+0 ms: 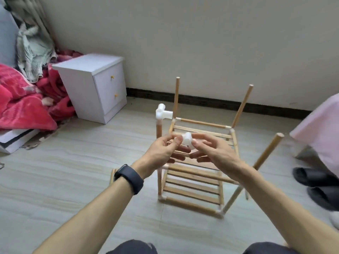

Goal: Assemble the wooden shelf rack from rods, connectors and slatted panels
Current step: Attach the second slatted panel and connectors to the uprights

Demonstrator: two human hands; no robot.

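While you pinch the white connector [187, 140] only at your fingertips, it could slip and drop into the rack [192, 186] standing on the floor [73, 180] beneath your hands. A shove on the leaning rod [268, 153] right of your right hand [215, 152] might rock the frame. Your left hand [161, 150] and right hand each pinch the connector between thumb and forefinger, with the other fingers loosely curled.

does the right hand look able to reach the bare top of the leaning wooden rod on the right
Probably yes: only open air lies between the right hand and the bare top of the leaning wooden rod. Its fingers pinch the small white plastic connector together with the left hand, though.
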